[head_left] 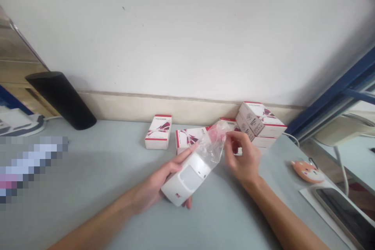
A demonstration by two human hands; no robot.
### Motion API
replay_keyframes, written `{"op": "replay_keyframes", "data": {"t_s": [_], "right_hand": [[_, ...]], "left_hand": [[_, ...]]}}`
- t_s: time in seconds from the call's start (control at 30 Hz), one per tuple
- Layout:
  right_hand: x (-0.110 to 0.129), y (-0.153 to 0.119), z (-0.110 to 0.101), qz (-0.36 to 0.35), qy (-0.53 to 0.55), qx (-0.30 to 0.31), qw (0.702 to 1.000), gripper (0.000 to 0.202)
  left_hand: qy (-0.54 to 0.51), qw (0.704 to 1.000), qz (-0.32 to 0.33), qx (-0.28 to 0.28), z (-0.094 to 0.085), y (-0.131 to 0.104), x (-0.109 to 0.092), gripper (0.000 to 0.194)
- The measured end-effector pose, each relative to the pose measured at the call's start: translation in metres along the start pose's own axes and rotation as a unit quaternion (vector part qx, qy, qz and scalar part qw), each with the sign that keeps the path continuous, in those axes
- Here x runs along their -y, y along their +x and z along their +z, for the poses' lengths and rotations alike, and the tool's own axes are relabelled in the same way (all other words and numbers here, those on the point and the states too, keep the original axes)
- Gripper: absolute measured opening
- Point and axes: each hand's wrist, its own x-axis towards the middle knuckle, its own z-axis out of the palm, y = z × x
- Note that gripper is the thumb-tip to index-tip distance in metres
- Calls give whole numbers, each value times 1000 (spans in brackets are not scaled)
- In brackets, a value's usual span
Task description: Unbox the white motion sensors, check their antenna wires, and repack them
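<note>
My left hand (159, 181) is wrapped round a white motion sensor (187, 179) with a pale rounded window and a small red logo, tilted above the table. A clear plastic bag (215, 148) covers the sensor's far end and reaches up to the right. The fingertips of my right hand (243, 154) pinch the bag's edge. Behind the bag stand a white and red box (190, 136) and another such box (228, 121), both partly hidden.
A white and red box (158, 133) lies near the wall, and several more are stacked (265, 121) at the right. A black cylinder (66, 101) leans at the left. On the right lie an orange animal-face pouch (307, 172) and a phone (342, 211). A blurred-out patch (26, 168) covers the left side.
</note>
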Motion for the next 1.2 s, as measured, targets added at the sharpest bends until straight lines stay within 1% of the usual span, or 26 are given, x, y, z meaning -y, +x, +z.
{"op": "replay_keyframes", "data": {"t_s": [0.13, 0.27, 0.5, 0.6, 0.73, 0.93, 1.2], "right_hand": [[0, 0, 1, 10, 23, 10, 1000, 13], [-2, 1, 1, 17, 29, 1, 999, 12], [0, 0, -2, -14, 26, 15, 999, 12], [0, 1, -2, -25, 26, 12, 999, 12], [1, 1, -2, -22, 21, 11, 999, 13], [2, 1, -1, -13, 32, 13, 999, 12], [1, -2, 1, 2, 42, 22, 999, 12]], "left_hand": [[8, 1000, 0, -7, 2, 1, 4, 71], [-6, 999, 22, -42, 2, 1, 8, 72], [7, 997, 29, -69, 6, -2, 3, 74], [6, 997, 31, -70, 7, -1, 3, 76], [13, 997, 37, -67, 7, 1, 5, 71], [-39, 991, 72, -108, 8, 2, 7, 66], [-52, 987, 69, -135, 9, 4, 7, 64]]}}
